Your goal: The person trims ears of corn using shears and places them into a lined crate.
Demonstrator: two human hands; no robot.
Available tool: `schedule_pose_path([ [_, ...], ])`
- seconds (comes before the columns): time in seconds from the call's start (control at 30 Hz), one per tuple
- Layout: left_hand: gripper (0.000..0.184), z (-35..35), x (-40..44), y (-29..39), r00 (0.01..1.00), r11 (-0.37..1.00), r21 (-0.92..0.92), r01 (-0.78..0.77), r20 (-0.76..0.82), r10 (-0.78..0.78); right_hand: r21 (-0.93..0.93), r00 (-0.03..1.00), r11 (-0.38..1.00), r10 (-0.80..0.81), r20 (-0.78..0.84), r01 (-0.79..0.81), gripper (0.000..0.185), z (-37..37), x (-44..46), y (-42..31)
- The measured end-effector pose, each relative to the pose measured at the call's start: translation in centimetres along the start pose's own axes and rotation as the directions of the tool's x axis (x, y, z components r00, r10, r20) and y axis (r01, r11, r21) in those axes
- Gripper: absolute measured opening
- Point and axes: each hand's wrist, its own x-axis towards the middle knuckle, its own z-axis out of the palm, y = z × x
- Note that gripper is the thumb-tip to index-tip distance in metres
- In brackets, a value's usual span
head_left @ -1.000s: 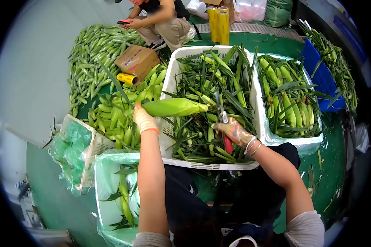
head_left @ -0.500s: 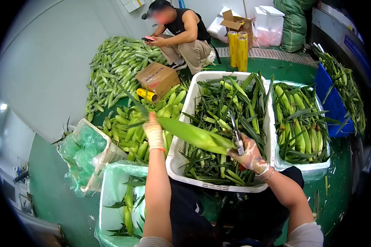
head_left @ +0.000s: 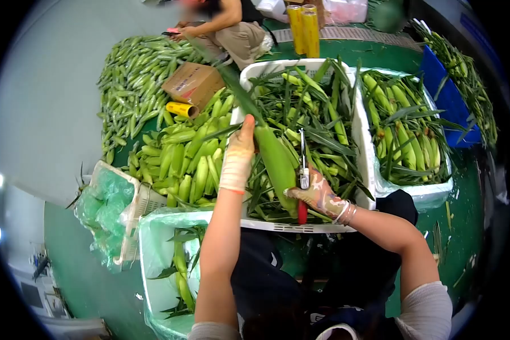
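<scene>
My left hand (head_left: 241, 156), in a pale glove, is closed around the leafy tip end of a green corn ear in its husk (head_left: 276, 161). Pruning shears (head_left: 304, 180) with a red handle are in my right hand (head_left: 324, 195), which wears a patterned glove. Their blades point away from me, beside the ear. My right thumb is by the ear's butt end; whether it touches cannot be made out. Both hands are above a large white crate (head_left: 266, 225) full of cut leaves and husk pieces.
Husked-in corn ears (head_left: 178, 161) are heaped left of the crate, near a cardboard box (head_left: 194, 85) and yellow roll (head_left: 182, 109). Foam boxes with corn stand right (head_left: 445, 184) and front left (head_left: 147, 266). Beyond, a person (head_left: 241, 42) crouches by wrapped corn (head_left: 136, 85).
The corn ear has swung from nearly level to steeper, its leafy tip now pointing away. My left hand moved right, my right hand slightly left, and the view tilted down.
</scene>
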Motion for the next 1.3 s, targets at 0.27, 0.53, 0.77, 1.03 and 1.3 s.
schedule_pose_path([
  [0.27,0.048,2.7,-4.4,-1.4,0.969,0.981,-0.171,0.088,0.245,-0.044,-0.060,0.974,0.998,0.023,0.225,-0.010,0.064,-2.1,0.3,-1.4],
  [0.53,0.047,0.8,-4.7,0.8,0.952,0.886,0.451,-0.107,0.302,-0.039,-0.444,0.959,0.896,0.111,0.259,0.016,0.102,-6.6,1.3,-3.0],
  [0.77,0.060,0.3,-4.1,1.2,0.670,0.909,0.300,0.288,0.616,-0.415,-0.160,0.836,0.981,0.178,0.519,-0.109,0.057,-8.2,1.2,-4.7],
  [1.03,0.078,-2.2,-3.6,1.6,0.835,0.974,0.217,0.073,0.521,-0.179,0.104,0.885,0.920,0.325,0.333,-0.377,0.031,-8.9,1.0,-2.5],
  [1.3,0.058,-11.0,-0.6,3.2,0.959,0.957,0.138,-0.256,0.164,0.233,0.051,0.944,0.954,0.284,0.168,-0.296,0.032,-6.6,1.9,-0.9],
])
